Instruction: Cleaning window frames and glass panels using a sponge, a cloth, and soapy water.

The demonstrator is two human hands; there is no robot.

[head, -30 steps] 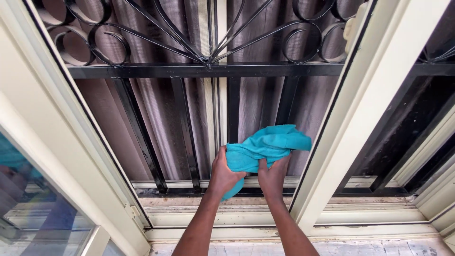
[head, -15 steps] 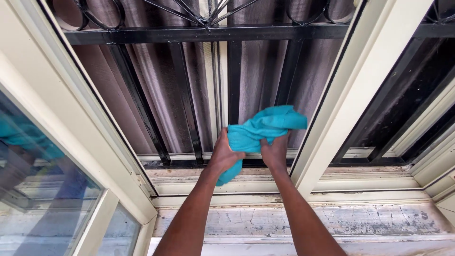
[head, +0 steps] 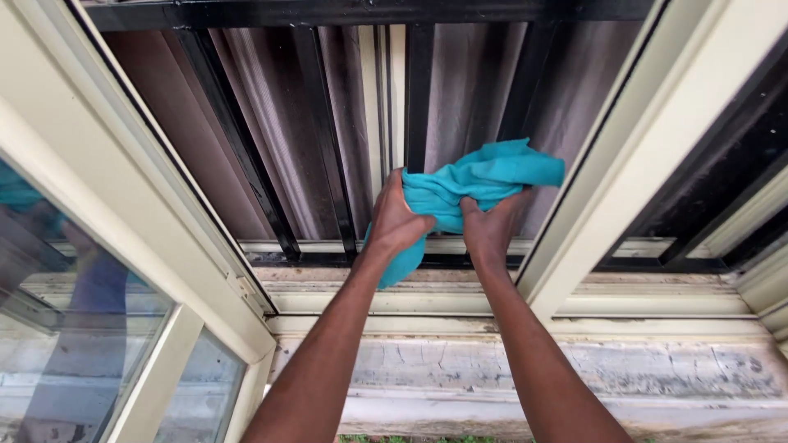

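Right now my turquoise cloth (head: pixel 472 184) is bunched up in front of the lower part of the window, held against the black vertical bars (head: pixel 419 98) of the metal grille, just above the bottom rail. One corner of it spreads out to the right toward the cream window frame (head: pixel 648 156), and a loose tail hangs down below my left wrist, over the sill track.

My left hand (head: pixel 396 220) is closed around the left side of the cloth, fingers curled into the fabric and thumb pressing in from the front. My right hand (head: pixel 490 226) grips the cloth from underneath on its right side, the fingers tucked up into the folds. Both hands are close together, almost touching, each clamped on the same bundle.

Behind the bars hangs a pleated grey-brown curtain (head: pixel 271 139) on the far side of the glass. Below my hands runs the dirty sill track (head: pixel 410 279), with grime along its grooves, and under that a weathered, cracked concrete ledge (head: pixel 460 369). To my left an open glass sash (head: pixel 82 328) swings toward me, its pane showing a faint reflection. To my right, past the cream frame, a second barred panel (head: pixel 722 164) sits in shadow.
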